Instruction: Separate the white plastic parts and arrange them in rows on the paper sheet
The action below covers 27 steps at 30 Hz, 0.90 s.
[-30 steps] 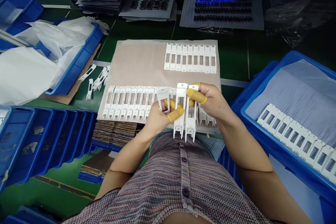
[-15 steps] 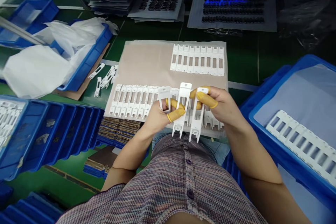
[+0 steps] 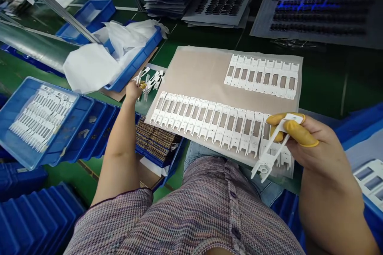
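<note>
My right hand (image 3: pixel 311 143), with yellow finger cots, pinches a white plastic frame part (image 3: pixel 273 147) by its top end, holding it tilted just above the right end of the near row of white parts (image 3: pixel 209 117). That row lies on a brown cardboard sheet (image 3: pixel 197 71); a second row (image 3: pixel 263 76) lies at its far right. My left hand (image 3: pixel 135 89) reaches out to the left, at a small loose pile of white parts (image 3: pixel 151 79) on the green table. Its fingers are closed among those parts; what they grip is unclear.
A blue bin with white wrapping (image 3: pixel 131 57) stands behind the loose pile. A blue tray of white parts (image 3: pixel 38 115) sits on stacked blue trays at left. Another blue bin (image 3: pixel 369 167) is at right. Grey trays of black parts (image 3: pixel 317 16) lie at the back.
My left hand left the parts held at my chest and reached left to the loose pile. My right hand now holds one part alone. The view swung left.
</note>
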Each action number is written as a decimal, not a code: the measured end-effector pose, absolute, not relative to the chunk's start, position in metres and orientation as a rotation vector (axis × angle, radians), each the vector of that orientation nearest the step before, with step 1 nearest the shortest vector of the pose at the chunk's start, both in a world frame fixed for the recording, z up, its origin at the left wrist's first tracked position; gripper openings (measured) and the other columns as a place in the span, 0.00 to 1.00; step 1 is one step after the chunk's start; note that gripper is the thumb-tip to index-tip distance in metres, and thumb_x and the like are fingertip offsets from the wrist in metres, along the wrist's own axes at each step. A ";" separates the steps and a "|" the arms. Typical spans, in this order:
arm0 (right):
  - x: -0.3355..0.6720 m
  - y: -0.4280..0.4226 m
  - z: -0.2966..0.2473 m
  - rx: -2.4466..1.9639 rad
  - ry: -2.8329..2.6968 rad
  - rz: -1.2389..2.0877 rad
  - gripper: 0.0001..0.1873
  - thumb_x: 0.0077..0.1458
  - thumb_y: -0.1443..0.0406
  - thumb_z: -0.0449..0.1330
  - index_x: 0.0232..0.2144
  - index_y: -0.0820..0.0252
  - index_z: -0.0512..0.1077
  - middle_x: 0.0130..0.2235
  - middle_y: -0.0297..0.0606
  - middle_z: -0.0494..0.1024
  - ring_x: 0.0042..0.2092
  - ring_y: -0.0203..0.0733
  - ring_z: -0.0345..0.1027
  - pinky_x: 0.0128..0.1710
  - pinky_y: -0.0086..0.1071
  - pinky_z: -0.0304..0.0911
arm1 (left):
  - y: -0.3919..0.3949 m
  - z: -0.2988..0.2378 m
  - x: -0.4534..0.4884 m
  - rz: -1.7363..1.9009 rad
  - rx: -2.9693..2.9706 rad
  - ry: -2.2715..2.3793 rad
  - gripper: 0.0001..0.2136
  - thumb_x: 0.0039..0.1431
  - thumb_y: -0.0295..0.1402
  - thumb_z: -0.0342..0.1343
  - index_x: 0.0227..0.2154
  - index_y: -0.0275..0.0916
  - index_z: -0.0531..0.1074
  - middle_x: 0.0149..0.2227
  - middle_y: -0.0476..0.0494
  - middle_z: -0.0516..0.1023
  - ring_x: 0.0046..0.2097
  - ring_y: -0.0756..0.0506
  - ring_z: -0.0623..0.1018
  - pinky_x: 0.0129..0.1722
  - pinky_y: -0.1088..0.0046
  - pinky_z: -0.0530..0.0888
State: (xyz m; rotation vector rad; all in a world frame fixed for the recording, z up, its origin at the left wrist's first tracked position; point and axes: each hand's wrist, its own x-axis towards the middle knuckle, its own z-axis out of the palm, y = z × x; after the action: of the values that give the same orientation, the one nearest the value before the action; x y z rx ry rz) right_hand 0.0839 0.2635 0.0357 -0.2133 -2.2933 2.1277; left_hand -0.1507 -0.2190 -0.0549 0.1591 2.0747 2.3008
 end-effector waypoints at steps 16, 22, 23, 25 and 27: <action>0.055 0.224 0.044 -0.007 -2.341 2.222 0.20 0.55 0.59 0.71 0.50 0.53 0.79 0.38 0.36 0.80 0.35 0.39 0.74 0.36 0.34 0.74 | 0.008 0.002 0.019 1.812 0.371 0.919 0.26 0.64 0.55 0.61 0.53 0.37 0.78 0.53 0.30 0.82 0.58 0.33 0.81 0.53 0.58 0.81; 0.061 0.232 0.046 -0.046 -2.398 2.121 0.14 0.54 0.59 0.69 0.43 0.57 0.79 0.36 0.36 0.80 0.34 0.37 0.73 0.31 0.31 0.72 | 0.037 -0.007 0.038 1.755 0.340 0.783 0.30 0.62 0.55 0.62 0.58 0.37 0.75 0.54 0.28 0.81 0.61 0.29 0.78 0.54 0.53 0.80; 0.061 0.233 0.046 -0.057 -2.394 2.138 0.15 0.54 0.59 0.70 0.43 0.58 0.79 0.36 0.36 0.80 0.33 0.36 0.72 0.29 0.30 0.71 | 0.039 -0.006 0.040 1.757 0.339 0.775 0.31 0.62 0.55 0.62 0.59 0.37 0.74 0.55 0.28 0.81 0.61 0.29 0.78 0.55 0.52 0.79; 0.062 0.236 0.045 -0.073 -2.382 2.163 0.14 0.55 0.57 0.69 0.41 0.59 0.79 0.35 0.36 0.79 0.30 0.34 0.70 0.27 0.29 0.69 | 0.043 -0.004 0.042 1.767 0.338 0.771 0.29 0.62 0.51 0.65 0.59 0.38 0.74 0.56 0.28 0.80 0.60 0.29 0.79 0.56 0.51 0.78; 0.062 0.238 0.045 -0.051 -2.358 2.193 0.14 0.59 0.55 0.67 0.37 0.60 0.78 0.32 0.35 0.78 0.28 0.32 0.68 0.27 0.27 0.68 | 0.044 -0.002 0.044 1.776 0.332 0.754 0.25 0.62 0.45 0.67 0.58 0.39 0.76 0.56 0.30 0.81 0.59 0.31 0.80 0.57 0.53 0.78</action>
State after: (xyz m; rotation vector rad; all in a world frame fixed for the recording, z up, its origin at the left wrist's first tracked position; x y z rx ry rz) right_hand 0.0617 0.2382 0.0448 -0.0506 -2.3583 2.1933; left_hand 0.0438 0.0439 -0.0022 0.3320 0.7537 1.7755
